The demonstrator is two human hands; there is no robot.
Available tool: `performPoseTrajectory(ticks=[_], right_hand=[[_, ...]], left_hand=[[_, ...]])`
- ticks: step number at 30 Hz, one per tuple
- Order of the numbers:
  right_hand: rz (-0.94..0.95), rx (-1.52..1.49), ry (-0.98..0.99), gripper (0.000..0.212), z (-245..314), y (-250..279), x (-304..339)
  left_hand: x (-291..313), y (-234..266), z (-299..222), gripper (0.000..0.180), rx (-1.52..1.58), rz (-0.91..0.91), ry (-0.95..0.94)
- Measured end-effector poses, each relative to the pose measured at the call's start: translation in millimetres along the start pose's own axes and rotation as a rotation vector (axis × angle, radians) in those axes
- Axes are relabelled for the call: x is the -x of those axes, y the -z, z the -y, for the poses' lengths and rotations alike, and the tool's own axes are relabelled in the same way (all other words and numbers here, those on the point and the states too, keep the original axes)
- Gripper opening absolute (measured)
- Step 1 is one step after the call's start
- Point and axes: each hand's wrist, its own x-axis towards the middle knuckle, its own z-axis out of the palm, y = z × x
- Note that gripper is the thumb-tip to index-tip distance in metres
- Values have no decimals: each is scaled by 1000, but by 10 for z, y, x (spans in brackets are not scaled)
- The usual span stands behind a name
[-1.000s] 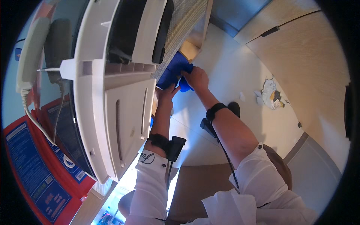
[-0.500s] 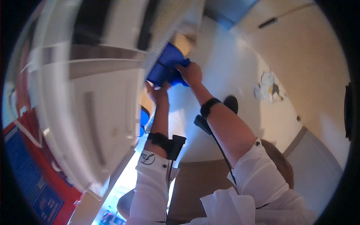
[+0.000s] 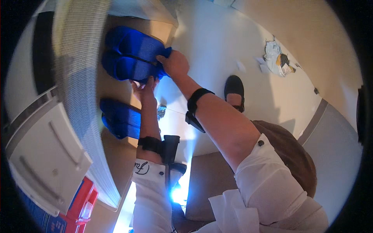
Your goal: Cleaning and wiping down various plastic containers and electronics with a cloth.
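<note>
A pair of blue slippers (image 3: 147, 48) lies side by side with toes to the left, over a light wooden shelf. My right hand (image 3: 176, 65) is closed on their heel end, thumb on top. At the near slipper's heel edge, my left hand (image 3: 145, 91) grips with its thumb up, its other fingers partly hidden below the slipper. Closer to me, a second pair of blue slippers (image 3: 120, 118) rests on the shelf, partly covered by my left forearm.
A pale woven panel (image 3: 79, 77) and a white plastic piece (image 3: 48, 159) stand at the left, above a red and blue box (image 3: 81, 206). A crumpled silvery wrapper (image 3: 276, 58) lies on the floor at the right. My dark shoe (image 3: 234, 91) is beside my right forearm.
My view has shifted, and the white piece has swung down and left in the picture. Both hands and the blue slippers are now farther left over the shelf, and the second pair shows more.
</note>
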Motion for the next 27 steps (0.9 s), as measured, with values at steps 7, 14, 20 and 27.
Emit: performPoseTrajectory(ticks=[7, 14, 20, 27], right_hand=[[69, -280, -47, 43, -394, -241, 166], [27, -688, -185, 32, -545, -139, 642], [-143, -976, -52, 31, 140, 802, 845], [-115, -1124, 308, 36, 1071, 1662, 1252]], left_hand=[[186, -33, -141, 100, -17, -33, 119], [874, 519, 254, 55, -132, 89, 198], [2218, 508, -130, 44, 23, 224, 295], [2689, -221, -1435, 78, 473, 430, -93]])
